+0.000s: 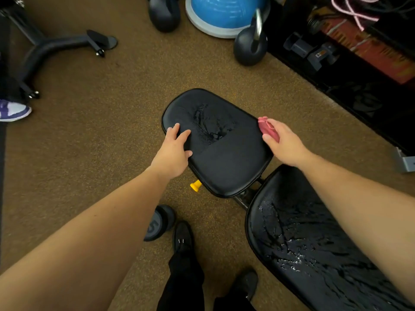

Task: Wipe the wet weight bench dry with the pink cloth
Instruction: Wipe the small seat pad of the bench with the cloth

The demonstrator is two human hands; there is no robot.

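Water lies in streaks on the far half of the seat pad (215, 142) and in heavier beads across the back pad (303, 243) of the black weight bench, so the drying looks barely begun (if begun at all). The near half of the seat appears matte and dry, though I cannot say whether that is from wiping.

The right hand (284, 142) hovers at the seat's right edge with the pink cloth (268, 129) bunched in it, fingers curled round the wad and thumb closing against it. Whether the cloth touches the pad yet is hard to tell; it sits just at the rim. The left hand (174, 147) rests on the seat's left edge, fingers spread and fairly straight, seemingly steadying the pad.

My reading is that the step in hand is bringing the cloth onto the seat. The next move calls for pressing it flat and drawing it across the wet patch, then working down the back pad, where most of the water is.
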